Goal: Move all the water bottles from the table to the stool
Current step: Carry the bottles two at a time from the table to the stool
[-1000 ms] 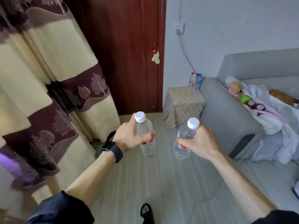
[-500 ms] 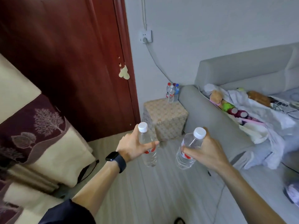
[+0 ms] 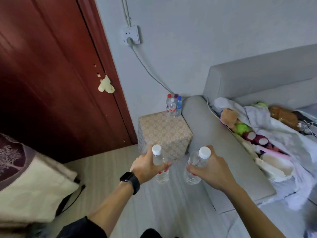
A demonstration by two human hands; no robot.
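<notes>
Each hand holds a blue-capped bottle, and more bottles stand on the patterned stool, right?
No: the head view shows white caps on the left bottle and right bottle, gripped by left hand and right hand. Other bottles do stand on the stool.

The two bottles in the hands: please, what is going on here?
A person carries two clear, white-capped water bottles: the left hand grips the left bottle, the right hand grips the right bottle. Both hang in the air just short of the patterned stool beside the grey sofa. A cluster of bottles already stands at the stool's far corner; these two are not yet set down.
</notes>
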